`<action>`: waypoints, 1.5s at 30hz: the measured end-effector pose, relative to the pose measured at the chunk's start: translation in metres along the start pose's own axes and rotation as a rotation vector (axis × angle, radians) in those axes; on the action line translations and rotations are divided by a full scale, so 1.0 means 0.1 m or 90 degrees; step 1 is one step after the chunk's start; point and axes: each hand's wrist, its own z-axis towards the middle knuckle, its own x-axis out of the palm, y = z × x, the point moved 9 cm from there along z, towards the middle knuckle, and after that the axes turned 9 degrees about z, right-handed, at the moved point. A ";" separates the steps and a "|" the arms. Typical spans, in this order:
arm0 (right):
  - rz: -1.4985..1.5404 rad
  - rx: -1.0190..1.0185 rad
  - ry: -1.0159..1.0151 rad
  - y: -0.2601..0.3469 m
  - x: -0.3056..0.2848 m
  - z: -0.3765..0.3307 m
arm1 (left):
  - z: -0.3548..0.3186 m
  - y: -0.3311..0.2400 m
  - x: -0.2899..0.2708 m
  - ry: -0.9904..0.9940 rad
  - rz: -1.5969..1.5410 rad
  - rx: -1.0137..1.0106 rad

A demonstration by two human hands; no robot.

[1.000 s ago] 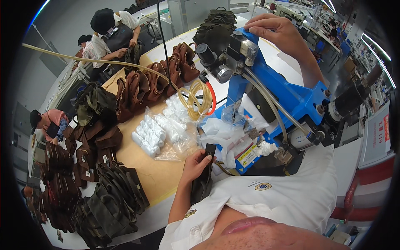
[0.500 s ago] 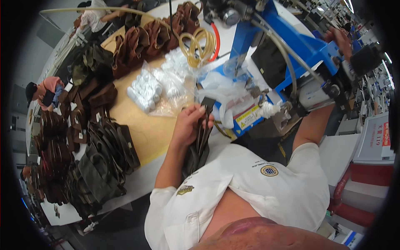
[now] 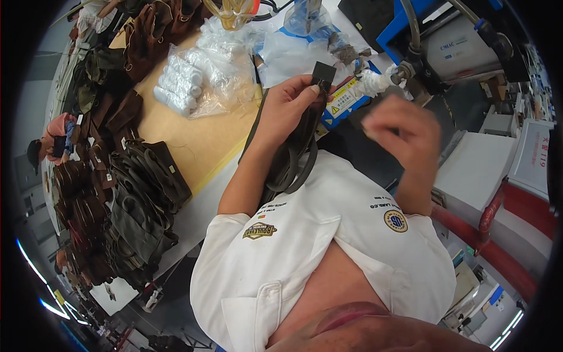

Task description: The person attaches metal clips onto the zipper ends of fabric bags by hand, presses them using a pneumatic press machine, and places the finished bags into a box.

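Note:
My left hand (image 3: 286, 112) pinches a dark bag by the end of its zipper, with thumb and forefinger closed on it. A small square dark tab (image 3: 324, 71) stands up past the fingertips. Below the wrist, the dark bag (image 3: 287, 167) and its looped handle hang against my white shirt, partly hidden by my forearm. My right hand (image 3: 404, 130) is in the air to the right of the bag, apart from it. Motion smears its bent fingers, and whether anything is in them does not show. Just beyond it is a machine part wrapped in white (image 3: 375, 82).
A blue-framed machine with a grey cylinder (image 3: 454, 56) stands at far right. Clear plastic bags of white rolls (image 3: 180, 88) lie on the tan tabletop (image 3: 176, 132). Dark bags (image 3: 141, 208) are piled at left, near a person in pink (image 3: 57, 136). Red pipes (image 3: 491, 214) run at right.
My right hand has come down from the machine's far right side toward my chest. My left hand and the bag's tab have risen and moved right in the picture, while the view has shifted.

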 end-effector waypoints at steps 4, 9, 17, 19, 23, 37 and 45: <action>-0.172 0.114 -0.123 -0.60 0.10 0.07 | -0.05 0.00 0.01 -0.021 0.106 0.042; -0.107 0.101 -0.120 -0.76 0.27 0.17 | -0.01 -0.04 -0.04 -0.053 0.117 0.066; -0.200 -0.007 -0.029 -0.63 0.48 0.35 | 0.06 0.04 -0.24 -0.114 0.163 0.132; -0.201 0.001 -0.010 -0.60 0.53 0.34 | 0.05 -0.02 -0.22 -0.125 0.236 0.170; -0.215 -0.001 -0.028 -0.53 0.62 0.26 | 0.05 0.13 -0.19 -0.027 0.044 0.095; -0.266 -0.151 -0.098 -0.40 0.47 -0.14 | -0.08 0.08 0.00 0.164 -0.032 -0.034; 0.324 0.381 -0.169 -1.10 0.21 -0.66 | -0.02 0.02 0.65 0.352 0.180 -0.036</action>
